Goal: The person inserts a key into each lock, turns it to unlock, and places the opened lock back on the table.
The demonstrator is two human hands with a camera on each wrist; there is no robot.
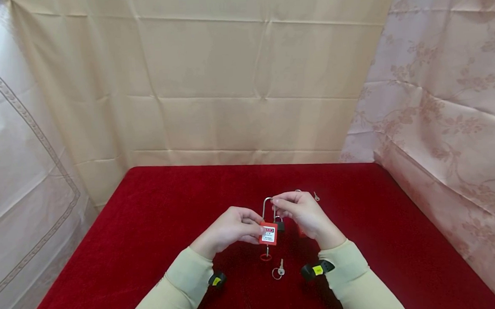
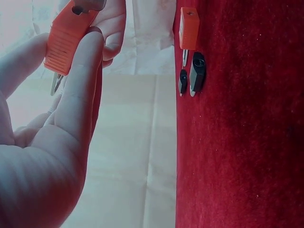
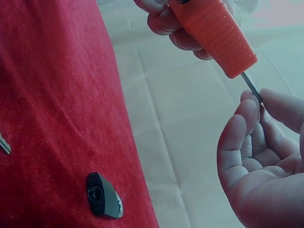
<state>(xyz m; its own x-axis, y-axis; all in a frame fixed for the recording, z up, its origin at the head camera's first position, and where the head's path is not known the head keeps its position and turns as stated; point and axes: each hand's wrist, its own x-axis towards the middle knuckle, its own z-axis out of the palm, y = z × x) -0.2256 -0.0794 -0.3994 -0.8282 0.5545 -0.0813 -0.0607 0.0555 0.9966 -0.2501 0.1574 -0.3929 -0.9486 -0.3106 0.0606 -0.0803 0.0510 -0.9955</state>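
Observation:
An orange-red padlock (image 1: 268, 233) with a white label is held up over the red cloth. My left hand (image 1: 230, 227) grips its body between thumb and fingers. At the top of its long metal shackle (image 1: 263, 210), my right hand (image 1: 303, 212) pinches the bar with thumb and fingertip, as the right wrist view also shows on the shackle (image 3: 251, 87). Whether the shackle is locked in the body, I cannot tell. Below the body hangs a key with a red ring (image 1: 266, 257). The left wrist view shows the padlock's ridged side (image 2: 71, 40).
Behind the held padlock lies a black padlock (image 1: 280, 226); the left wrist view shows a smaller black one (image 2: 183, 81) and another orange padlock (image 2: 189, 29). A ringed key (image 1: 281, 268) lies in front, a second key (image 1: 316, 196) farther back. Curtains surround the red-covered table (image 1: 182, 190).

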